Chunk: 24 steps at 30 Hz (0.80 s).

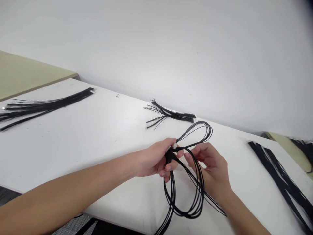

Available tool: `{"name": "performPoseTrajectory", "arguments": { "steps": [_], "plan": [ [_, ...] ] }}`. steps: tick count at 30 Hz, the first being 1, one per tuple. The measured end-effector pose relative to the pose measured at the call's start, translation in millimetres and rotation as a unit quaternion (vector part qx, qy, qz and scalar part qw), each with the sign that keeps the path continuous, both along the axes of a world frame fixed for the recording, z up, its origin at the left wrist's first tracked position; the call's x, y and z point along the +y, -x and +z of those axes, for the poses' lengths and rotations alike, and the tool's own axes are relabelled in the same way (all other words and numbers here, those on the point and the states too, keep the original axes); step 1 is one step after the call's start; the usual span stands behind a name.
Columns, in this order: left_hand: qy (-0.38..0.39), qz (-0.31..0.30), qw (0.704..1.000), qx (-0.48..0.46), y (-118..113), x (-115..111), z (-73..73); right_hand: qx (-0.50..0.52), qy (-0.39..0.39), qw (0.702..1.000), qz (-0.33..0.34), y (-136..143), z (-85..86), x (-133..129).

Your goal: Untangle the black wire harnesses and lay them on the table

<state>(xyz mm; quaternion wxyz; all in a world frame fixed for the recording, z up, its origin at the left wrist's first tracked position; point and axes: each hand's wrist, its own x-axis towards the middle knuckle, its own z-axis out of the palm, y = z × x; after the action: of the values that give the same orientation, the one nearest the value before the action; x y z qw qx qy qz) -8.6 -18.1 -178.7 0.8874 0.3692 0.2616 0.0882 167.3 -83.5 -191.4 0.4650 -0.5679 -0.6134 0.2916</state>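
Observation:
Near the middle of the view, my left hand is closed around a looped bundle of thin black cables. A small white connector shows at its thumb. One loop rises up and to the right, and larger loops hang below over the table's front part. My right hand is just right of the bundle, behind some of the loops, with its fingers curled and thumb and fingertips close to the cables. Whether it pinches a cable is too unclear to tell.
On the white table lie a short black cable bundle near the wall, a long bundle at the left and flat black strands at the right. Yellowish boards adjoin the table at both sides.

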Motion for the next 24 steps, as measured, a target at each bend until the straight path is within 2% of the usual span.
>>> {"name": "performPoseTrajectory", "arguments": {
  "steps": [4, 8, 11, 13, 15, 17, 19, 21, 24],
  "plan": [
    [-0.030, 0.008, 1.000, -0.004, -1, 0, 1.8, 0.014, 0.129, 0.985, 0.115, -1, 4.0, -1],
    [-0.060, 0.024, 0.998, 0.019, -2, 0, 0.9, 0.054, 0.220, 0.956, 0.184, -2, 14.0, -1],
    [-0.072, 0.039, 0.996, 0.030, -3, 0, -1.0, 0.031, 0.252, 0.944, 0.210, -3, 17.9, 0],
    [-0.072, 0.042, 0.996, 0.039, -3, 0, -1.4, -0.032, 0.204, 0.961, 0.181, -4, 15.1, 0],
    [-0.065, 0.038, 0.996, 0.046, -3, -1, -0.9, -0.138, 0.089, 0.978, 0.129, -7, 8.1, 1],
    [-0.056, 0.033, 0.997, 0.050, -3, 0, -0.3, -0.254, -0.052, 0.962, 0.079, -9, -0.4, 2],
    [-0.048, 0.031, 0.997, 0.049, -3, 1, -0.4, -0.336, -0.163, 0.927, 0.048, -10, -6.9, 3],
    [-0.042, 0.032, 0.998, 0.041, -3, 2, -1.5, -0.359, -0.218, 0.907, 0.038, -9, -9.5, 4],
    [-0.038, 0.037, 0.998, 0.032, -4, 2, -3.7, -0.310, -0.234, 0.920, 0.045, -6, -7.0, 3]
  ]
}}
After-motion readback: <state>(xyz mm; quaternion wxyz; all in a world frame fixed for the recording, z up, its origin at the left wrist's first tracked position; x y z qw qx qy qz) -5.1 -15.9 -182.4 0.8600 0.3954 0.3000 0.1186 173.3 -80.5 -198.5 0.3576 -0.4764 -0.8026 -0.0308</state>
